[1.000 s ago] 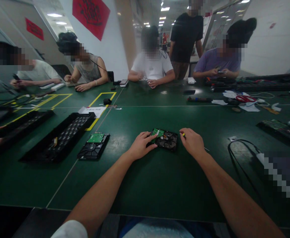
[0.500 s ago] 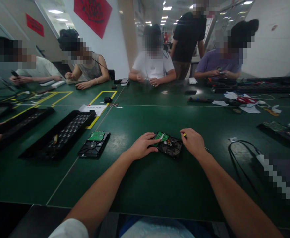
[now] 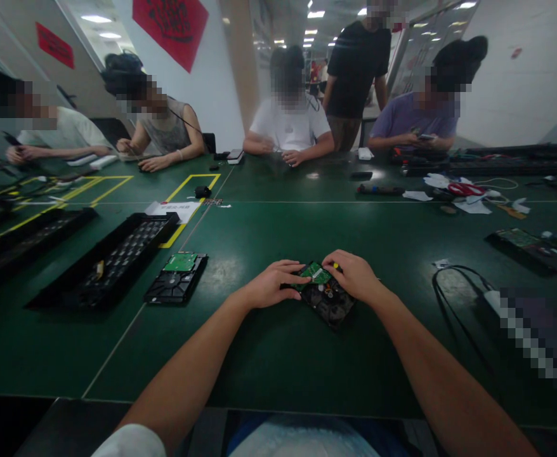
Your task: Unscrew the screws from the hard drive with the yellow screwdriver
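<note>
A hard drive (image 3: 328,304) lies on the green table in front of me, its green circuit board (image 3: 317,273) facing up. My left hand (image 3: 275,284) grips the drive's left end, fingers over the board and thumb at the near side. At the board's far right edge are the fingertips of my right hand (image 3: 352,276), closed. A screwdriver with a yellow end (image 3: 336,266) is tucked in that hand; most of it is hidden. Whether the right fingertips also pinch the board, I cannot tell. A second hard drive (image 3: 176,279) rests farther left, board up.
Long black trays (image 3: 110,260) stand at the left. A cable (image 3: 443,301) and a pale-edged, blurred-out device (image 3: 492,298) lie right, below another drive-like part (image 3: 528,247). Paper scraps and wires (image 3: 464,190) sit farther back. Several people work across the table.
My right hand has moved left and inward, from the drive's right edge onto the circuit board. The drive has turned a little, its near corner swinging towards me. The view shifted slightly.
</note>
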Demonstrator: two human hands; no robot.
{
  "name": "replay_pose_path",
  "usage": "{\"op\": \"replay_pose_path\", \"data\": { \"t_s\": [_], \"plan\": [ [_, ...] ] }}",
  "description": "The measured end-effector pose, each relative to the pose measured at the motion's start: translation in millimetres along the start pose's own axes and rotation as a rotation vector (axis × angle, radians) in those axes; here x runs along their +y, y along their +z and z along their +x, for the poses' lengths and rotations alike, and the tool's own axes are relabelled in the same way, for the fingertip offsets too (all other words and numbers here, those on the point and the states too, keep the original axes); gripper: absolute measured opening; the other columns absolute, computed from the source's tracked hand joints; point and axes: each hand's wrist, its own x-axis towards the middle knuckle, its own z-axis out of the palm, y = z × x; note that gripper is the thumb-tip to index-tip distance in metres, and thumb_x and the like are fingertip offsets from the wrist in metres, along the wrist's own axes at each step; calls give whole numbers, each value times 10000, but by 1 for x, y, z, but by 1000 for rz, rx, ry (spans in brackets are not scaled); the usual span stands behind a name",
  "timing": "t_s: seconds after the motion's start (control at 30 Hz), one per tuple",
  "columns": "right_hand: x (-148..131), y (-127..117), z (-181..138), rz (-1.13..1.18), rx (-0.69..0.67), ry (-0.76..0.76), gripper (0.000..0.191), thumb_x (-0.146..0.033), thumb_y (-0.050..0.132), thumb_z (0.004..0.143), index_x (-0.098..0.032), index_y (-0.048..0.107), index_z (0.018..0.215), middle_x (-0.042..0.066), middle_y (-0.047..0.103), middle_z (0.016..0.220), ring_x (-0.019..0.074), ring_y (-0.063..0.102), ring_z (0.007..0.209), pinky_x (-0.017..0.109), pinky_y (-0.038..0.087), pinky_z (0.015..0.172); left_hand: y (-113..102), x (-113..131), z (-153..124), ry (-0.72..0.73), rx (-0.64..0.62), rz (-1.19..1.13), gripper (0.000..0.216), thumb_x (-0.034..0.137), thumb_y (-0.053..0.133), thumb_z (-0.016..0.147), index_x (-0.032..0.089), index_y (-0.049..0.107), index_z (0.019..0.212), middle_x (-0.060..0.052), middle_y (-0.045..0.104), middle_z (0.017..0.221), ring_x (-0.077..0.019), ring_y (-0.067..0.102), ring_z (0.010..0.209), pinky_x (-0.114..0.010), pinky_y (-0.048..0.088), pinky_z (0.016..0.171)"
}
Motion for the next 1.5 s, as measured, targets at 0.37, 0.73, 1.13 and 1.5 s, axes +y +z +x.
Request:
{"op": "replay_pose_path", "data": {
  "t_s": [0.37, 0.73, 1.13, 1.5],
  "plan": [
    [-6, 6, 8, -17, -23, 16, 151, -254, 561, 1015, -247, 711, 1033, 63, 702, 1151, 200, 673, 989, 320, 499, 842, 1, 2, 1, -19, -9, 7, 513, 448, 700, 948, 363, 618, 1447, -86, 524, 1592, -303, 454, 1491, -559, 362, 1217],
    [-5, 5, 8, 13, -32, -11, 208, -274, 538, 1030, -252, 738, 1083, 65, 720, 1170, 208, 685, 1026, 351, 518, 891, 3, -2, 1, -19, 4, -16, 518, 457, 720, 932, 361, 631, 1434, -95, 538, 1579, -303, 466, 1483, -558, 364, 1217],
    [-3, 3, 6, -23, -26, 24, 214, -278, 493, 1048, -244, 702, 1078, 63, 733, 1163, 225, 690, 1041, 373, 526, 923, 3, -3, 0, -36, 13, -30, 501, 452, 735, 923, 381, 647, 1411, -76, 549, 1571, -300, 476, 1475, -565, 365, 1216],
    [8, -8, -4, -24, 289, 172, 412, -88, 513, 818, -190, 537, 1217, 158, 522, 1261, 281, 598, 1144, 411, 533, 974, 4, 8, 1, -55, 91, 43, 477, 420, 698, 953, 341, 649, 1421, -103, 512, 1583, -306, 514, 1437, -543, 410, 1197]
  ]
}}
